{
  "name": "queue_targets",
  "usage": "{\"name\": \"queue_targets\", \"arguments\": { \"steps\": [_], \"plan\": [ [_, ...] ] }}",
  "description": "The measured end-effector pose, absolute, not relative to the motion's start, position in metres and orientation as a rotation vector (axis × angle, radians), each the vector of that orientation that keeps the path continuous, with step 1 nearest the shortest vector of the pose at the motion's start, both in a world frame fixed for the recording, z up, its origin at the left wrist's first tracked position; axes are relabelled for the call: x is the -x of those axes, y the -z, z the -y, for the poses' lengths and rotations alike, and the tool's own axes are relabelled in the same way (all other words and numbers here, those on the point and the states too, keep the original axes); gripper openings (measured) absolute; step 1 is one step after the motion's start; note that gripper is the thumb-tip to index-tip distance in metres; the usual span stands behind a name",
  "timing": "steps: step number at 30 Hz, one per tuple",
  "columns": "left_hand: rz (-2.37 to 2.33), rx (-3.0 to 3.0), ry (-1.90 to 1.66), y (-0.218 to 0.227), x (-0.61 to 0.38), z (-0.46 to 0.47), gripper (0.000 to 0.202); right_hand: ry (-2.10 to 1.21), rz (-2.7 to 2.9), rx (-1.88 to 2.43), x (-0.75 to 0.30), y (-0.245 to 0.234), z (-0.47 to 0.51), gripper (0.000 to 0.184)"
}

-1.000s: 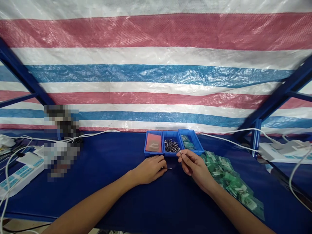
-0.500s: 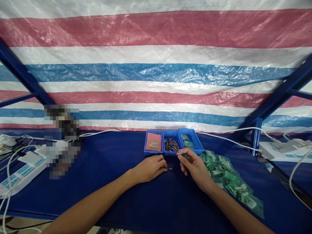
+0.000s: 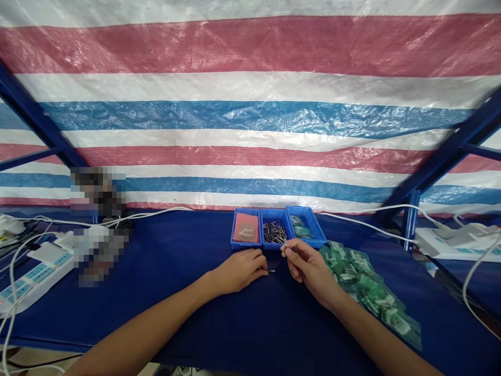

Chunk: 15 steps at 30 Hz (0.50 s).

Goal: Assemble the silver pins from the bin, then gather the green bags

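My left hand (image 3: 243, 270) rests on the blue tabletop, fingers closed on a thin metal rod (image 3: 272, 271) whose tip sticks out to the right. My right hand (image 3: 307, 265) is raised just in front of the bins, thumb and forefinger pinching a small silvery piece (image 3: 285, 243), too small to name. Behind the hands, the middle blue bin (image 3: 274, 246) holds many thin dark metal rods (image 3: 274, 232). The left blue bin (image 3: 245, 245) contains a pink sheet (image 3: 241, 220) and a tan piece marked with a pale arrow. Small greenish packets (image 3: 299, 227) lie in the right blue bin (image 3: 318, 241).
A heap of green-tinted plastic packets (image 3: 368, 282) spreads beside my right forearm. White power strips with cables stand at the left (image 3: 35, 284) and right (image 3: 446, 244). Striped sheeting (image 3: 250, 115) hangs behind the table, between blue frame posts. A pixelated patch hides part of the left side.
My right hand has shifted very slightly left, with the small piece still pinched. My left hand stays in place on the rod.
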<state>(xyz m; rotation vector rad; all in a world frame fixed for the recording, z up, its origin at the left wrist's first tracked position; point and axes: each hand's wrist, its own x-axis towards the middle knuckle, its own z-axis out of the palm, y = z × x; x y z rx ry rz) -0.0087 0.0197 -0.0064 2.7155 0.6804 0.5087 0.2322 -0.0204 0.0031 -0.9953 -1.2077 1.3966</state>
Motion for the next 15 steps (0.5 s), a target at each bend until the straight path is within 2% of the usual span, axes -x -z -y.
{"name": "queue_targets", "arguments": {
  "steps": [8,15],
  "plan": [
    [-0.701,-2.709,-0.499,0.008,0.008,-0.019,0.020,-1.584,1.038,0.900,-0.231,-0.015,0.020,0.034],
    [-0.737,-2.681,-0.464,0.004,0.006,-0.018,0.015,-1.543,1.038,0.909,-0.231,-0.013,0.021,0.032]
  ]
}}
